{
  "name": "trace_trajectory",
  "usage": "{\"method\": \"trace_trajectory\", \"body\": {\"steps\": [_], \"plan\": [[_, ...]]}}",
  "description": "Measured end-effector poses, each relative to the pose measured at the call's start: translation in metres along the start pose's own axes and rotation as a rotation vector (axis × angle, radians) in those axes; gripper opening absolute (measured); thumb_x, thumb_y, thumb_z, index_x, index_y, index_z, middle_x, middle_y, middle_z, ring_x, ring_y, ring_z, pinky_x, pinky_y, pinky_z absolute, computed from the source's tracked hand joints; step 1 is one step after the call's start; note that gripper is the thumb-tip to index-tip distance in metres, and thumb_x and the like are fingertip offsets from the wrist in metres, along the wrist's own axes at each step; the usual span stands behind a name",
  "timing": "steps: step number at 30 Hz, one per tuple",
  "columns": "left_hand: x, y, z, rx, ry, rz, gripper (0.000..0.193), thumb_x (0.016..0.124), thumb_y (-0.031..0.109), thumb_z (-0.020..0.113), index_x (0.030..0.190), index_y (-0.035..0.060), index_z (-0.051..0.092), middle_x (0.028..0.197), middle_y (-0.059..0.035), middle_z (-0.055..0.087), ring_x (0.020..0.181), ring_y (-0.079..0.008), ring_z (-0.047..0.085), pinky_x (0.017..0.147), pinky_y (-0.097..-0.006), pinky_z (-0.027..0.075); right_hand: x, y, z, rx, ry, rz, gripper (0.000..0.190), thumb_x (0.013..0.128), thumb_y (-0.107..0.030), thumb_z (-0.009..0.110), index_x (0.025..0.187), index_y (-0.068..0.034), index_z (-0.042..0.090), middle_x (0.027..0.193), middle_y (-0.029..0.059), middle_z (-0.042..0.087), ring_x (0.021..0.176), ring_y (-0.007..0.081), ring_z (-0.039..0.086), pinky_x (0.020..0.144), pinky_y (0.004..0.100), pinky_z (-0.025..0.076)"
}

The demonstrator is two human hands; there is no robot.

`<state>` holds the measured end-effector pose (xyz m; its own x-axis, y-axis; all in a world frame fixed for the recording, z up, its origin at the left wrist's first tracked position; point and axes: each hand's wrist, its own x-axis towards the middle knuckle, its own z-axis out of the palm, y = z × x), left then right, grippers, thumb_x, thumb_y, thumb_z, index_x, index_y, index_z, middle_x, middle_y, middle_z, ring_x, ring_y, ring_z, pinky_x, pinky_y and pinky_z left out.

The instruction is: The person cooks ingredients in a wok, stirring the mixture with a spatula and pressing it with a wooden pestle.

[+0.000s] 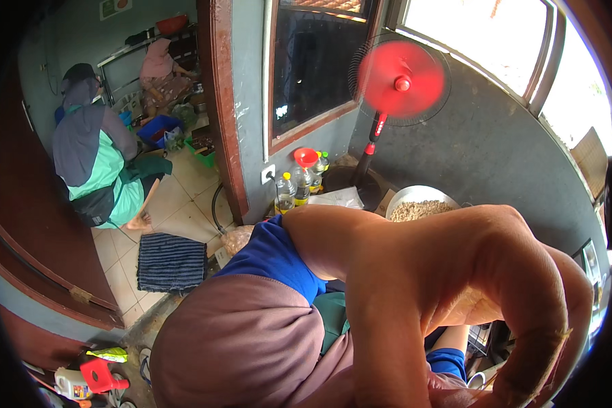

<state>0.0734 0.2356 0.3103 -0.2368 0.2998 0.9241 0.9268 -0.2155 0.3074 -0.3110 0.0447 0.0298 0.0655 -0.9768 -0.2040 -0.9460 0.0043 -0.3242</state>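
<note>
My left hand looms very close to the camera, reaching across from a blue sleeve. Its thumb and curled fingers are spread apart, but the fingertips run out at the lower edge, so what they touch is hidden. Thin straw-coloured fibres cling to one finger. A mauve-brown headscarf covers much of the lower middle. Part of another bare forearm, also with a blue sleeve, shows behind the hand. My right hand is not visible. Beyond the knuckles stands a pale round basin of beige chopped or granular food.
A red pedestal fan spins by the wall. Oil bottles and a red funnel stand below the window. Two people sit in the far room beside a blue crate. A striped mat lies at the doorway.
</note>
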Motion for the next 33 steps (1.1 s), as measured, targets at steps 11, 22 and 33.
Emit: {"method": "trace_trajectory", "body": {"steps": [11,22,33], "plan": [[0.004,-0.006,0.006,-0.07,-0.015,0.026,0.028,0.071,0.019,0.084,0.083,-0.0003,0.067,0.089,-0.0131,0.067,0.087,-0.0238,0.064,0.079,-0.034,0.05,-0.018,0.007,0.001,0.087,0.045,0.021,0.043,0.073,-0.048,0.074,0.07,-0.005,0.071,0.074,0.0099,0.069,0.071,0.0223,0.065,0.07,0.0327,0.051],[0.014,-0.008,0.002,-0.119,-0.043,0.053,0.027,0.072,0.018,0.084,0.083,-0.0004,0.067,0.089,-0.0131,0.067,0.087,-0.0238,0.064,0.078,-0.0338,0.05,-0.024,0.008,-0.018,0.158,0.103,0.023,0.043,0.074,-0.047,0.074,0.07,-0.005,0.07,0.074,0.0094,0.069,0.07,0.0216,0.064,0.07,0.0321,0.051],[0.013,-0.02,0.004,-0.167,-0.055,0.061,0.027,0.072,0.017,0.084,0.083,-0.0005,0.067,0.089,-0.013,0.067,0.087,-0.0237,0.064,0.078,-0.0335,0.05,-0.015,0.015,-0.025,0.245,0.153,0.013,0.042,0.075,-0.047,0.074,0.069,-0.005,0.07,0.073,0.0089,0.068,0.069,0.021,0.064,0.07,0.0315,0.05]]}}
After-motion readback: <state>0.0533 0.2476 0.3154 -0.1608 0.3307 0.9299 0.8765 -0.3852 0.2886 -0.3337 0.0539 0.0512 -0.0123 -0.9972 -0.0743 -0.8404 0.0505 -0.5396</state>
